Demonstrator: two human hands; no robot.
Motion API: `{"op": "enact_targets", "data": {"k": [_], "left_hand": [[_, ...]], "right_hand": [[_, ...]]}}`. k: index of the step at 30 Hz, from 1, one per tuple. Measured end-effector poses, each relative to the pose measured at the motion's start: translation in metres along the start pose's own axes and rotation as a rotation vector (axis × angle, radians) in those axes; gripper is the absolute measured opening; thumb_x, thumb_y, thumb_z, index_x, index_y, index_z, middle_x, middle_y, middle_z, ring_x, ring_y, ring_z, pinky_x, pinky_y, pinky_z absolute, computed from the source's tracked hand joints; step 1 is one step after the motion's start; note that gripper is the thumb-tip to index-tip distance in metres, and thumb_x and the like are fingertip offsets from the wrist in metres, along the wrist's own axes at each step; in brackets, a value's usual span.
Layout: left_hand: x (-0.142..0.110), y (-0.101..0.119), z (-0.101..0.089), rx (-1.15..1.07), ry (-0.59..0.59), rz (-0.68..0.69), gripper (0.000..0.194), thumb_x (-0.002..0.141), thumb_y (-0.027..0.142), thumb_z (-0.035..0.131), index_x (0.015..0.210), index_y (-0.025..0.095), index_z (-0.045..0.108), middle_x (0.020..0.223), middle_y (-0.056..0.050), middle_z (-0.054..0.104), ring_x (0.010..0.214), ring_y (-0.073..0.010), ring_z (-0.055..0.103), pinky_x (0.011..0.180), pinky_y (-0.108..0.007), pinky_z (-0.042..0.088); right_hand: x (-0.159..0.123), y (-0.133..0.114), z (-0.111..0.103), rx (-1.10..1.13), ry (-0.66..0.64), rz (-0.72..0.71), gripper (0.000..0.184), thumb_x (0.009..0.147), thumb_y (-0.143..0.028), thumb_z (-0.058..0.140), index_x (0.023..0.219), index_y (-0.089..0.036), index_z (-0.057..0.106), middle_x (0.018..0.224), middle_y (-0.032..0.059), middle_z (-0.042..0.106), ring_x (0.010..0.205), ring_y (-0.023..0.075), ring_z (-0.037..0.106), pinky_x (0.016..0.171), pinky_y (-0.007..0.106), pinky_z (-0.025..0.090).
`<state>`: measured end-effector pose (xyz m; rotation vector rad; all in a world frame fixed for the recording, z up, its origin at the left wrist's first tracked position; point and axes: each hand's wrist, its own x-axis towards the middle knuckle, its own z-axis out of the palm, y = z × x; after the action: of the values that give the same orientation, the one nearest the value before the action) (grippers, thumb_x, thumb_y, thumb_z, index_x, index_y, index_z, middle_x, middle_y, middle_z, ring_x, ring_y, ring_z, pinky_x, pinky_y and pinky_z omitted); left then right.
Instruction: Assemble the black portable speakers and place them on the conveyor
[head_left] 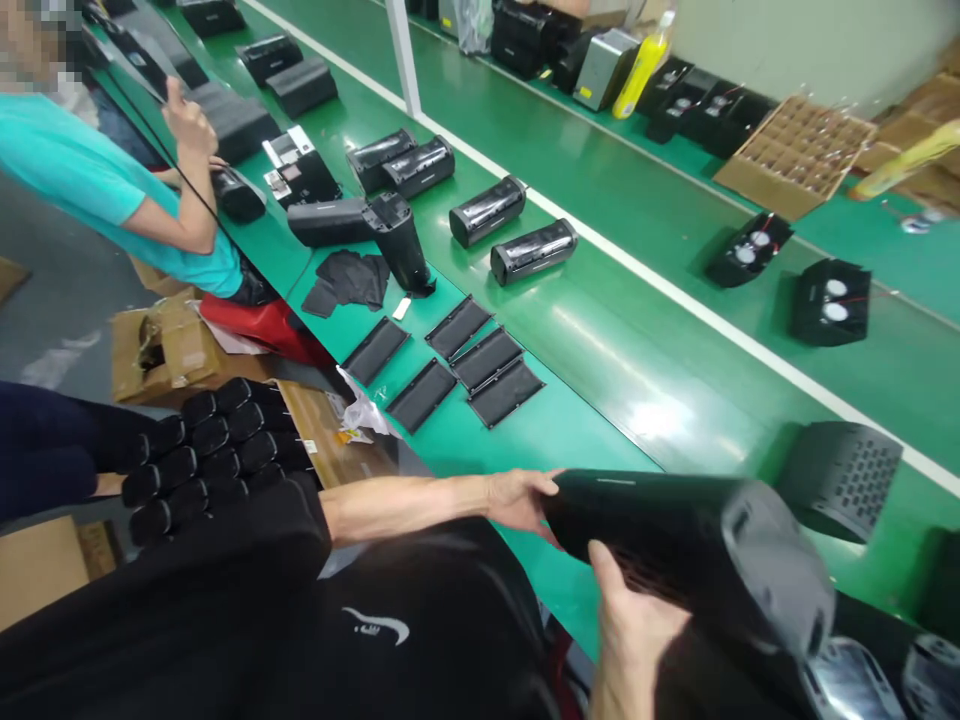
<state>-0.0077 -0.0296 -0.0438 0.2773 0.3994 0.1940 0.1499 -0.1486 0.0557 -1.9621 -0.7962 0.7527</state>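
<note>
I hold a long black speaker housing (pixel 660 530) with a grey end cap over the near edge of the green belt (pixel 637 330). My left hand (pixel 521 497) grips its left end, fingers wrapped onto it. My right hand (pixel 630 625) presses on its underside from below, thumb up against the shell. A grey perforated grille (pixel 840 475) lies on the belt just beyond the housing. Several flat black mesh panels (pixel 457 365) lie in rows to the left of my hands.
Several black cylindrical speaker bodies (pixel 510 230) lie along the belt past a white line. A person in a teal shirt (pixel 112 190) works at the far left, handling a cable. A stack of black housings (pixel 210 440) and cardboard boxes (pixel 161 345) sit below the table's edge.
</note>
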Motion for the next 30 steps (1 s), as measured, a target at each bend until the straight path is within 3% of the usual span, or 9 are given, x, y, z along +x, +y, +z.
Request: {"op": "enact_targets", "data": {"k": [2,4,6,8,12,18,24,27,30], "left_hand": [[-0.011,0.02,0.002,0.227,0.104,-0.004,0.081,0.063,0.046,0.092,0.137,0.033,0.06,0.159,-0.01,0.049,0.123,-0.028,0.062,0.095,-0.046,0.055],[-0.024,0.042,0.008,0.382,0.145,0.103,0.096,0.065,0.052,0.093,0.149,0.037,0.051,0.168,-0.01,0.037,0.14,-0.0329,0.051,0.103,-0.049,0.052],[-0.038,0.056,0.016,0.578,0.108,0.169,0.108,0.062,0.052,0.096,0.156,0.036,0.046,0.164,-0.009,0.041,0.146,-0.035,0.045,0.112,-0.049,0.045],[-0.049,0.057,0.024,0.748,0.101,0.15,0.106,0.06,0.049,0.098,0.154,0.033,0.051,0.152,-0.006,0.052,0.141,-0.0338,0.05,0.115,-0.045,0.042],[-0.073,0.039,0.022,0.716,0.177,0.118,0.091,0.065,0.049,0.092,0.146,0.029,0.057,0.126,-0.004,0.061,0.112,-0.0259,0.06,0.101,-0.039,0.048],[-0.094,0.028,0.006,0.556,0.251,0.156,0.086,0.064,0.042,0.09,0.14,0.026,0.054,0.111,-0.003,0.058,0.097,-0.0205,0.056,0.086,-0.032,0.045],[-0.104,0.04,0.01,0.762,0.192,0.069,0.087,0.07,0.047,0.086,0.146,0.026,0.049,0.116,-0.005,0.059,0.101,-0.0229,0.056,0.089,-0.034,0.046],[-0.106,0.036,0.012,0.775,0.242,0.093,0.088,0.069,0.049,0.085,0.145,0.026,0.05,0.118,-0.006,0.058,0.1,-0.0228,0.055,0.09,-0.035,0.045],[-0.105,0.029,0.011,0.764,0.274,0.134,0.088,0.066,0.051,0.086,0.143,0.026,0.051,0.119,-0.005,0.058,0.099,-0.0224,0.055,0.089,-0.034,0.045]], "right_hand": [[0.001,-0.01,-0.011,-0.128,0.009,-0.035,0.126,0.062,-0.067,0.088,0.165,-0.023,0.031,0.149,0.0198,0.053,0.133,0.0449,0.054,0.11,0.067,0.044],[-0.002,-0.012,-0.024,-0.361,-0.083,-0.079,0.128,0.059,-0.07,0.087,0.167,-0.028,0.033,0.144,0.0179,0.056,0.124,0.0481,0.059,0.102,0.072,0.046],[-0.008,-0.006,-0.029,-0.567,-0.215,-0.109,0.117,0.058,-0.074,0.082,0.161,-0.031,0.047,0.135,0.0168,0.06,0.118,0.0508,0.06,0.095,0.075,0.046],[-0.015,0.006,-0.028,-0.623,-0.315,-0.111,0.109,0.058,-0.074,0.079,0.155,-0.032,0.055,0.129,0.0163,0.062,0.114,0.0507,0.06,0.093,0.074,0.047],[-0.037,0.036,-0.031,-0.44,-0.41,-0.061,0.109,0.061,-0.077,0.08,0.155,-0.028,0.052,0.14,0.0155,0.059,0.128,0.0464,0.055,0.107,0.069,0.042],[-0.079,0.049,-0.039,-0.077,-0.222,0.312,0.116,0.064,-0.07,0.086,0.16,-0.026,0.04,0.159,0.0136,0.043,0.144,0.0432,0.042,0.12,0.059,0.031],[-0.093,0.046,-0.029,0.078,-0.169,0.314,0.112,0.074,-0.063,0.083,0.166,-0.029,0.028,0.165,0.0134,0.038,0.149,0.0415,0.036,0.122,0.061,0.024],[-0.094,0.049,-0.028,0.069,-0.153,0.317,0.103,0.075,-0.063,0.082,0.161,-0.028,0.037,0.162,0.0123,0.042,0.148,0.0412,0.038,0.123,0.061,0.023],[-0.097,0.052,-0.023,0.125,-0.092,0.329,0.094,0.075,-0.06,0.083,0.154,-0.028,0.045,0.158,0.0119,0.046,0.144,0.04,0.043,0.121,0.06,0.028]]}}
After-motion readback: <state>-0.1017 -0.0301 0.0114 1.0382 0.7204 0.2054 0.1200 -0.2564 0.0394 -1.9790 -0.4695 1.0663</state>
